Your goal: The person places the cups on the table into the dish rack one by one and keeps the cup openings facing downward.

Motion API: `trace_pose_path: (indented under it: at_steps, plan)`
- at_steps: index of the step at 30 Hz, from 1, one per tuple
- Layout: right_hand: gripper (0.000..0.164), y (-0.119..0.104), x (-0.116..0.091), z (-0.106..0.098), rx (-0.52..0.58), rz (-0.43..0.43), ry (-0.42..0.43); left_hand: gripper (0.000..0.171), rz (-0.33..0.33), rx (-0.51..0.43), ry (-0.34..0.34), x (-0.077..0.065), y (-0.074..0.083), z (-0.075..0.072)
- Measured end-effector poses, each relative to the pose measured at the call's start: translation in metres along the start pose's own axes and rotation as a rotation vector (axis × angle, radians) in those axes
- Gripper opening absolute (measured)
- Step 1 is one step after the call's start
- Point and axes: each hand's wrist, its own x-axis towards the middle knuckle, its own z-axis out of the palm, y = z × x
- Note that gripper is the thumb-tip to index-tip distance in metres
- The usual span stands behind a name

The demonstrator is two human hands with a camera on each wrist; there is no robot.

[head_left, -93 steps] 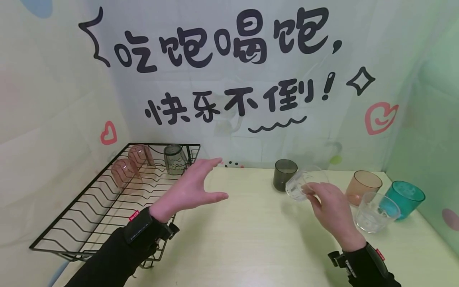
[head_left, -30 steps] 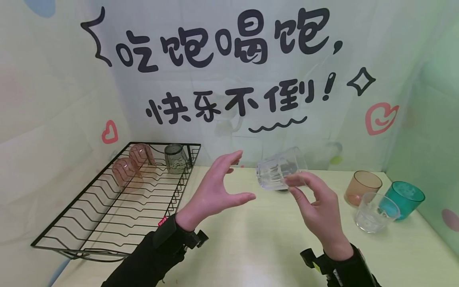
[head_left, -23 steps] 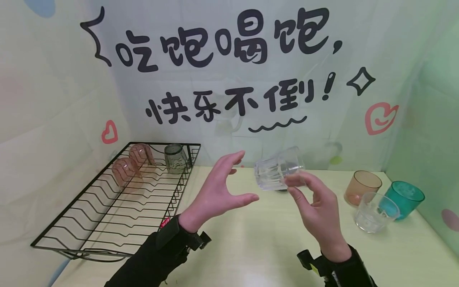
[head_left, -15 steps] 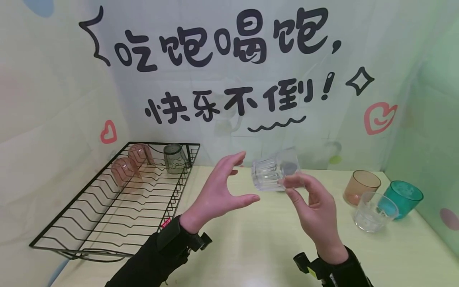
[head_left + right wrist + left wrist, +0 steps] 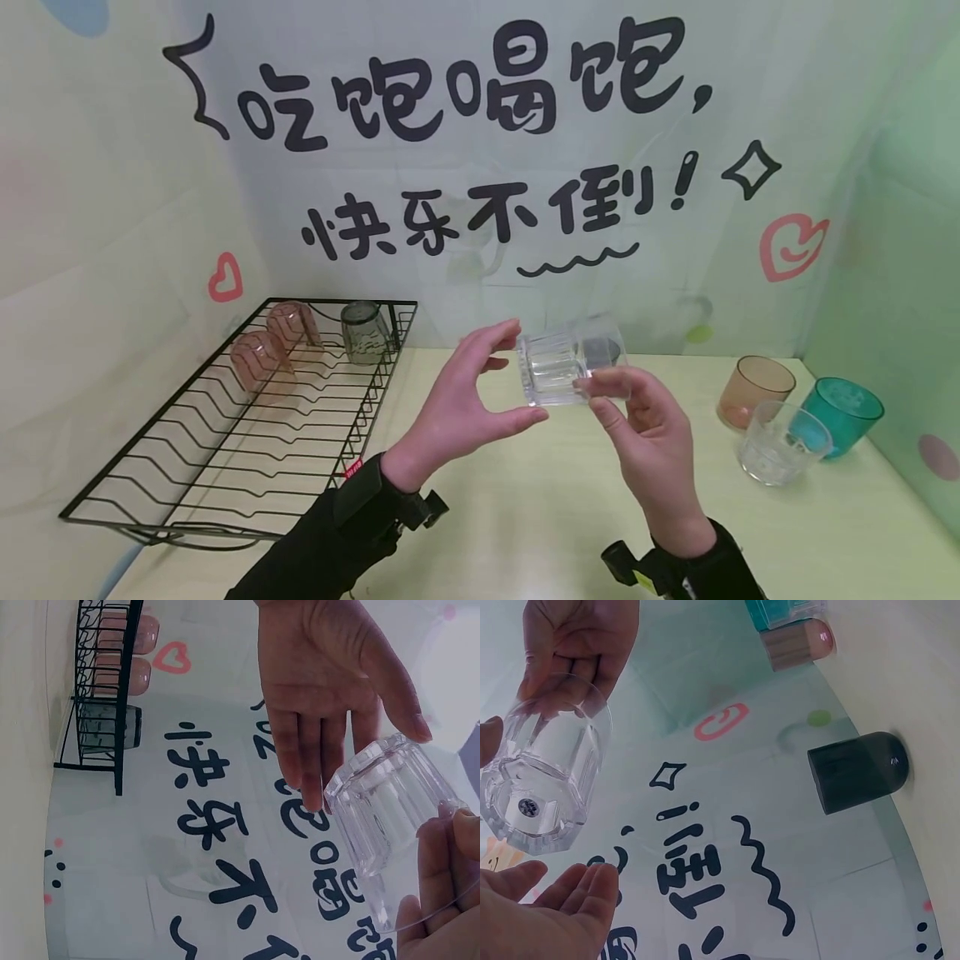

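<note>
A clear, ribbed drinking glass (image 5: 551, 367) lies on its side in the air, its base to the left and its mouth to the right. My right hand (image 5: 648, 446) pinches it near the rim between thumb and fingers. Close to the base, my left hand (image 5: 468, 404) is spread in a wide C, thumb apart from fingers. The left wrist view shows the glass (image 5: 544, 776) between both hands, with a small dark mark on its base. In the right wrist view the left fingertips reach up to the base end of the glass (image 5: 390, 802).
A black wire dish rack (image 5: 150, 527) at left holds two pink glasses (image 5: 258, 358) and a grey one (image 5: 365, 333), upside down. A dark tumbler (image 5: 859, 772) stands behind the held glass. At right are an amber glass (image 5: 756, 392), a clear one (image 5: 780, 446) and a teal one (image 5: 843, 417).
My right hand has lifted the clear glass from beside the dark tumbler and carried it left, tipping it nearly level. My left hand has moved right from over the rack towards its base.
</note>
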Motion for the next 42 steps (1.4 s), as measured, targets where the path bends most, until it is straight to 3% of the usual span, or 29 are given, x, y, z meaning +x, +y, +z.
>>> trace_pose_path:
  at_steps: [14, 25, 36, 42]
  plan:
    - [0.020, -0.001, -0.004, 0.008, 0.005, 0.057, -0.008, 0.088, -0.005, -0.070, 0.000, 0.000, 0.002, 0.002]
    - [0.022, 0.000, -0.005, 0.013, 0.056, 0.037, 0.021, 0.082, -0.023, -0.165, -0.008, 0.001, 0.003, 0.003]
    - [0.023, -0.001, -0.007, 0.016, 0.064, 0.064, 0.033, 0.074, 0.023, -0.154, 0.014, -0.001, 0.004, 0.002]
    - [0.023, -0.001, -0.006, 0.016, 0.076, 0.071, 0.021, 0.072, 0.017, -0.140, 0.020, -0.001, 0.006, 0.001]
